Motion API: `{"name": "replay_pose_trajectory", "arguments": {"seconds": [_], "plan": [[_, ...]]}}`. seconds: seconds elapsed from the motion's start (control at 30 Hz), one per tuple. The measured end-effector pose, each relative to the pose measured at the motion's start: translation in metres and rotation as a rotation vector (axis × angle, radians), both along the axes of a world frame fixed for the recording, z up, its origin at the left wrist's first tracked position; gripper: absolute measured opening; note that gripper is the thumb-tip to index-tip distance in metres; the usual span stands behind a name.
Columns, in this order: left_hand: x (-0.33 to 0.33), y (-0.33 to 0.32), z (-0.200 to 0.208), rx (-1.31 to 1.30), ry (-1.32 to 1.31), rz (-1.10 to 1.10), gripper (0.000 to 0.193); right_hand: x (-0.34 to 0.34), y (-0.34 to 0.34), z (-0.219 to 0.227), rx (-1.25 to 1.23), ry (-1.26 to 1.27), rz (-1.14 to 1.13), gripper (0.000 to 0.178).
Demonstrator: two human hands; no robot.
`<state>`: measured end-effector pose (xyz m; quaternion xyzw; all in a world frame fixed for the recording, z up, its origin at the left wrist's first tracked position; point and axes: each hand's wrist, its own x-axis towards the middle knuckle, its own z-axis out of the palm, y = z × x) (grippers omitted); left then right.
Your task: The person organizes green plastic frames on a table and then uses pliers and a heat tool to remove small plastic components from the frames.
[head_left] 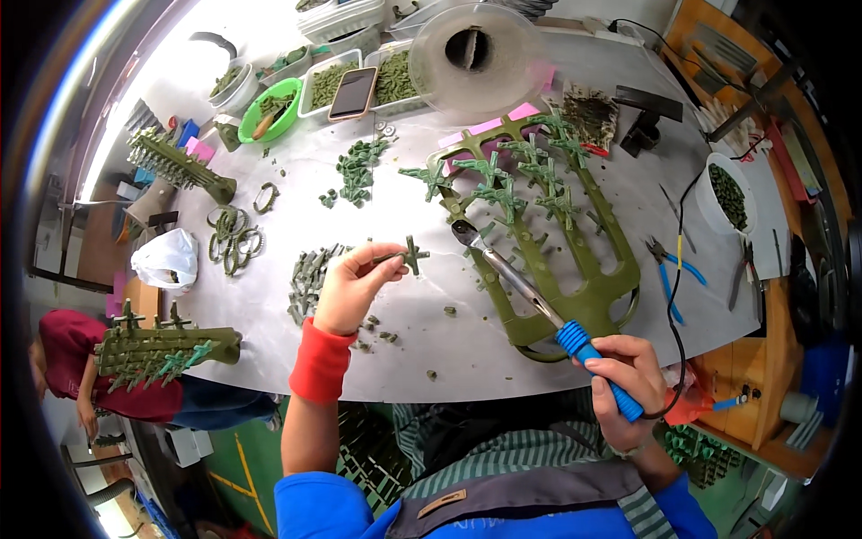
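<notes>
My right hand (628,388) grips a soldering iron (530,292) by its blue handle. The iron's flat dark tip is at a bar of the olive-green wax-like frame (575,287), which lies on the table and carries several green branched pieces (512,198). Between thumb and fingertips, my left hand (355,283) pinches a small dark green cross-shaped piece (413,256), apart from the frame and to its left. A red band is round my left wrist. Small grey-green pieces (310,283) are heaped beside that hand, and brighter green ones (355,171) lie farther off.
Pliers (669,269) and a white tub of green bits (725,193) are at the right, near the iron's black cord. Tubs, a phone (353,93) and a green bowl (269,110) line the back. Rings (232,238) and studded olive-green stands (171,350) sit left; another person (67,359) stands there.
</notes>
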<state>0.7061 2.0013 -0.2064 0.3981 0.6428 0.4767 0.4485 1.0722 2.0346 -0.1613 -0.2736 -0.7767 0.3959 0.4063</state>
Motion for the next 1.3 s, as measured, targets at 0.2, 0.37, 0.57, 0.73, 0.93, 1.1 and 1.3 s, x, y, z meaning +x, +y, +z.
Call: {"name": "replay_pose_trajectory", "arguments": {"seconds": [0.2,0.37,0.57,0.73,0.93,1.1,1.3], "plan": [[0.003,0.033,0.003,0.038,-0.356,0.074,0.014,0.003,0.004,-0.002,0.004,-0.008,0.001,0.027],[0.007,0.053,0.005,-0.035,-0.467,0.141,0.019,0.003,0.008,-0.007,0.009,0.024,-0.008,0.028],[0.0,0.067,-0.003,-0.019,-0.332,0.107,0.016,-0.004,0.014,-0.011,0.016,0.063,-0.003,0.028],[0.004,0.075,-0.004,-0.021,-0.31,0.086,0.016,-0.008,0.02,-0.018,0.016,0.068,-0.015,0.029],[0.005,0.077,-0.002,-0.035,-0.266,0.101,0.018,-0.015,0.024,-0.024,0.037,0.088,-0.028,0.029],[0.008,0.077,-0.003,-0.031,-0.254,0.096,0.019,-0.016,0.026,-0.025,0.037,0.096,-0.027,0.028],[0.007,0.081,0.0,-0.04,-0.224,0.075,0.018,-0.017,0.03,-0.021,0.063,0.074,-0.034,0.028]]}}
